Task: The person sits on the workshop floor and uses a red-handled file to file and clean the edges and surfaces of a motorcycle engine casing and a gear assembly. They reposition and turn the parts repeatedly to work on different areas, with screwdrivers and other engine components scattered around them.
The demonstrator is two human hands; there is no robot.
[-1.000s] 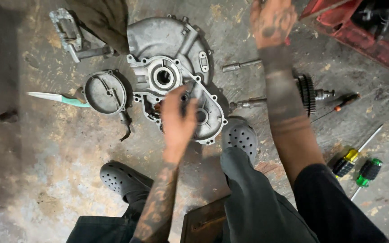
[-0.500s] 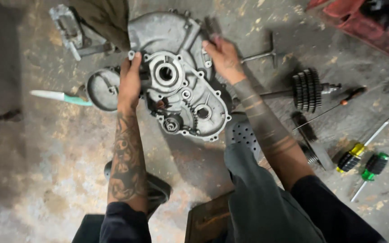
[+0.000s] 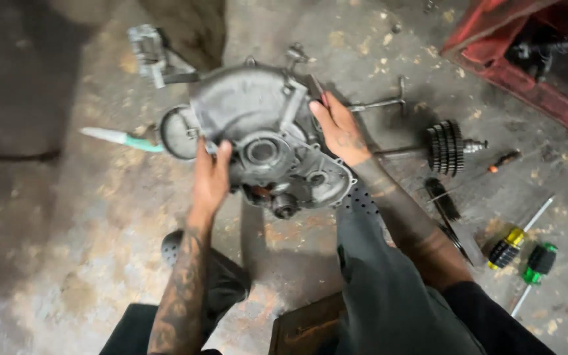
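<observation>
Above the concrete floor we grip the grey engine casing, left hand and right hand clamped on opposite edges, lifting; steadiness comes next, we judge.

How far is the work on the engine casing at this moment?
Done: the gear shaft is out and lies on the floor beside two screwdrivers. In hand: the left hand and the right hand each have a grip on an edge of the grey engine casing, which is tilted. Left: a round cover lies apart beside the casing.
</observation>
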